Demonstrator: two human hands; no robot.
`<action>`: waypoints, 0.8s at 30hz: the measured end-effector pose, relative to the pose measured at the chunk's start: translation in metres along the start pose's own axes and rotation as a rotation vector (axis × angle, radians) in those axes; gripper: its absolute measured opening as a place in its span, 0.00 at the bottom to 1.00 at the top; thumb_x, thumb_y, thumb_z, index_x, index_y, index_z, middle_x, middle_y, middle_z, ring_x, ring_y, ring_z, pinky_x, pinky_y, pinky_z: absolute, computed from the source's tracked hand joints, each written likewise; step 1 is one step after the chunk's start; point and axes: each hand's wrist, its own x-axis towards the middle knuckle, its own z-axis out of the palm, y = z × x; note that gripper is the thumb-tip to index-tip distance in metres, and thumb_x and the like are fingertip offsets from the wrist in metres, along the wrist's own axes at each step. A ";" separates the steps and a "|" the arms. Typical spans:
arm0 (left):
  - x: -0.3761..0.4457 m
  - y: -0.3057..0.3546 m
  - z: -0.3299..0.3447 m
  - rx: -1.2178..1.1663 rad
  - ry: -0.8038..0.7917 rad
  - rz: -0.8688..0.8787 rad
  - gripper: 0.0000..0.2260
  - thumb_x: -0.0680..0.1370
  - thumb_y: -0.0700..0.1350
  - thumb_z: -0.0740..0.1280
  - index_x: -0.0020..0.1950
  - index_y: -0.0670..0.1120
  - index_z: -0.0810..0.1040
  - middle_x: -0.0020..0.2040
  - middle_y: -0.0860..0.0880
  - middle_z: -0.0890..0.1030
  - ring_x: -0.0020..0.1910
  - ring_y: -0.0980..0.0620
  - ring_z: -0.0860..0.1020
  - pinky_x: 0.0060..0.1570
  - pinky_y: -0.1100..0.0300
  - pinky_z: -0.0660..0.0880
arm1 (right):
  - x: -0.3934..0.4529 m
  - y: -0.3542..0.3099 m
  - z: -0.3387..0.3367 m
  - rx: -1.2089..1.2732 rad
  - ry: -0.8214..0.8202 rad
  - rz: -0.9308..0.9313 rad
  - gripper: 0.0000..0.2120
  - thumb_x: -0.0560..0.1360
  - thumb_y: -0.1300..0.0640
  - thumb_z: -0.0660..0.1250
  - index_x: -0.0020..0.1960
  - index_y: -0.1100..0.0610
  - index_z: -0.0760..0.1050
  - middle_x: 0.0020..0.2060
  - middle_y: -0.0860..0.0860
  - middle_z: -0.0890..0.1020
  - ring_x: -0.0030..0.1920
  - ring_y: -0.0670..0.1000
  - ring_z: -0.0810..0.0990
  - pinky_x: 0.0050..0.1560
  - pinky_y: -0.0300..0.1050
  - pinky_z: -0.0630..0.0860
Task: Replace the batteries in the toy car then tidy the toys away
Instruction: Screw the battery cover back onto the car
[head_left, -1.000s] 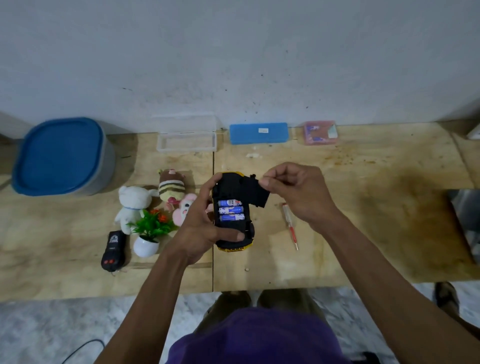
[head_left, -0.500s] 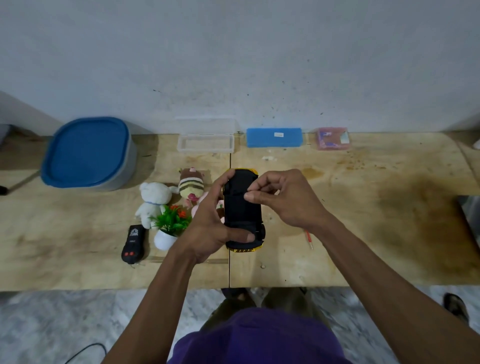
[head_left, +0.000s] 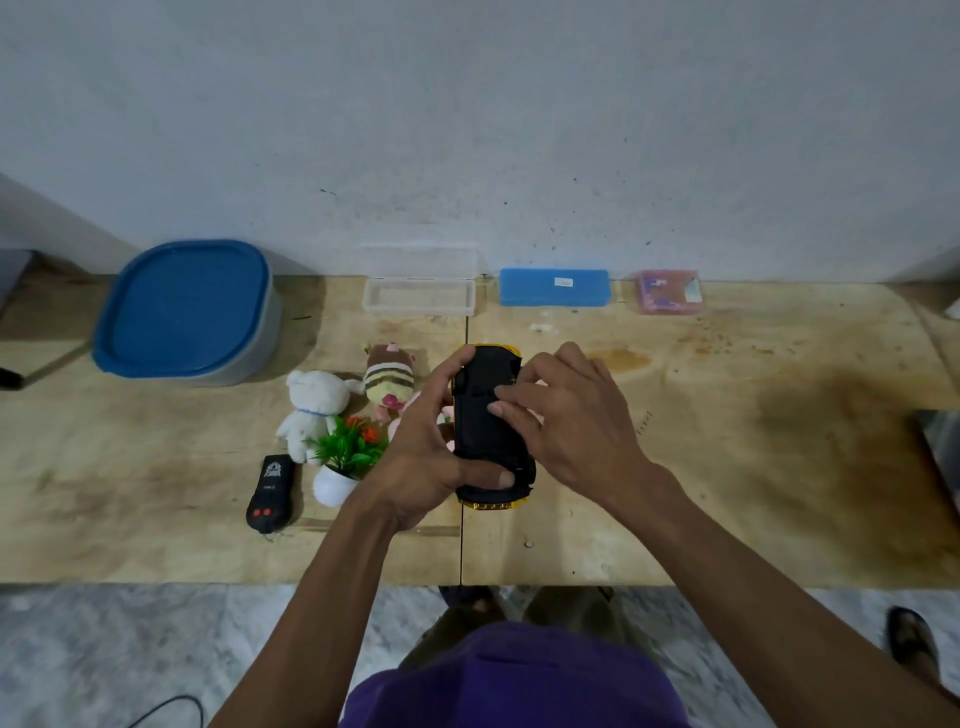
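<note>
1. Left hand (head_left: 423, 462) has its grip clamped round the car (head_left: 488, 431), thumb over the near end, fingers at the far end
2. Right hand (head_left: 566, 421) presses straight fingers flat on the car's black underside
3. The car is upside down above the bench (head_left: 727, 467)
4. Left of it: plush toys (head_left: 317, 405), plant (head_left: 345, 452), remote (head_left: 270, 491)
</note>
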 end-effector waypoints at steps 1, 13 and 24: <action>0.000 0.001 0.000 -0.005 0.007 -0.001 0.53 0.61 0.23 0.78 0.76 0.60 0.65 0.69 0.50 0.73 0.59 0.49 0.81 0.50 0.48 0.83 | -0.002 0.000 0.000 -0.046 0.006 -0.028 0.13 0.78 0.47 0.65 0.53 0.52 0.85 0.42 0.49 0.80 0.45 0.56 0.75 0.41 0.52 0.70; 0.023 -0.010 0.005 -0.081 0.089 -0.111 0.45 0.66 0.25 0.76 0.72 0.61 0.69 0.67 0.46 0.74 0.60 0.38 0.80 0.52 0.42 0.82 | -0.005 0.029 0.003 0.352 -0.007 0.286 0.13 0.80 0.51 0.64 0.59 0.53 0.82 0.44 0.48 0.77 0.45 0.44 0.75 0.46 0.39 0.71; 0.038 -0.015 0.015 -0.097 0.152 -0.197 0.42 0.69 0.26 0.75 0.73 0.60 0.69 0.66 0.44 0.75 0.61 0.38 0.80 0.54 0.40 0.81 | -0.065 0.128 0.079 0.267 -0.260 1.061 0.14 0.76 0.51 0.70 0.59 0.57 0.78 0.51 0.59 0.84 0.54 0.59 0.82 0.51 0.47 0.77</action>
